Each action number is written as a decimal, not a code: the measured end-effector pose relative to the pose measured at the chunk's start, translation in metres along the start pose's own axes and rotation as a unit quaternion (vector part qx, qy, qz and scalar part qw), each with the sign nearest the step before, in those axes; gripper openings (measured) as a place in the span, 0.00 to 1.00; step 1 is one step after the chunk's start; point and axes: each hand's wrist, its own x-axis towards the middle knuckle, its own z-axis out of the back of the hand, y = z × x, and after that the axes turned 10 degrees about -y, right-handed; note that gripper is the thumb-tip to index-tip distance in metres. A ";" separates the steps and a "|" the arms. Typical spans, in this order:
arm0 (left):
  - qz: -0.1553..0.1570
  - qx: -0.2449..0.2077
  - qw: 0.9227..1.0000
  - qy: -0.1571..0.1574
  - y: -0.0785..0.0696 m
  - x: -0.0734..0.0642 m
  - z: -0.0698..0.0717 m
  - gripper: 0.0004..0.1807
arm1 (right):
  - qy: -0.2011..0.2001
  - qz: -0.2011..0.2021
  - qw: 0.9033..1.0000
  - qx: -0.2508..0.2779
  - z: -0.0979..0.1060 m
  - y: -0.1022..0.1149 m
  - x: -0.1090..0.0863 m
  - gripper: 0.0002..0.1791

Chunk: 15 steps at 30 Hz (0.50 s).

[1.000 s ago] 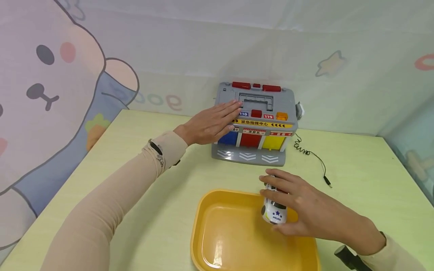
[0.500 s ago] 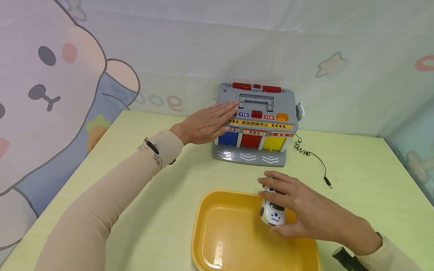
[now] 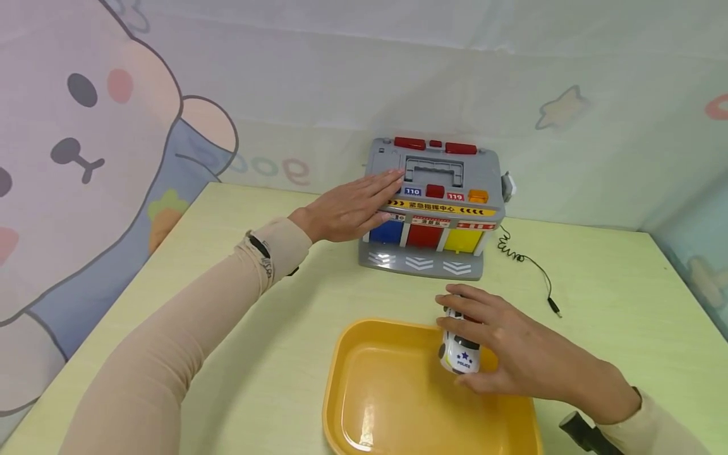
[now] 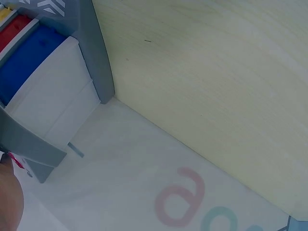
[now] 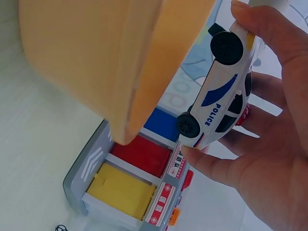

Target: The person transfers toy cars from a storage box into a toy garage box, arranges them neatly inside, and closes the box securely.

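My left hand [image 3: 355,208] lies with straight fingers on the left part of the roof of a grey toy garage [image 3: 392,165]. Three doors line the garage's front: blue [image 3: 387,232], red [image 3: 424,237] and yellow [image 3: 462,241]. Over the far right corner of the yellow tray, my right hand [image 3: 512,344] grips a white toy police car [image 3: 463,355] between thumb and fingers. In the right wrist view the police car [image 5: 219,103] shows its side and wheels, held clear of the tray. The fingers hide part of its roof in the head view.
A yellow tray [image 3: 335,379] stands at the table's front. On the garage's right, a coiled black cord [image 3: 534,265] with a plug lies on the pale green table [image 3: 603,272]. Behind the table hangs a printed cloth backdrop [image 3: 296,82].
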 end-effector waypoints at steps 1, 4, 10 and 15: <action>0.000 -0.002 1.000 -0.001 0.000 0.000 0.000 0.38 | -0.005 0.003 1.000 -0.002 0.000 -0.001 0.000 0.35; 0.001 -0.004 1.000 -0.004 0.000 0.000 0.000 0.38 | -0.010 0.002 1.000 -0.004 0.002 -0.005 0.002 0.35; -0.001 -0.006 1.000 -0.009 0.000 -0.001 -0.002 0.37 | -0.016 -0.013 1.000 0.013 0.007 -0.018 0.009 0.33; -0.002 -0.007 1.000 -0.008 -0.001 -0.001 -0.001 0.37 | -0.039 -0.009 0.999 0.012 0.006 -0.033 0.015 0.32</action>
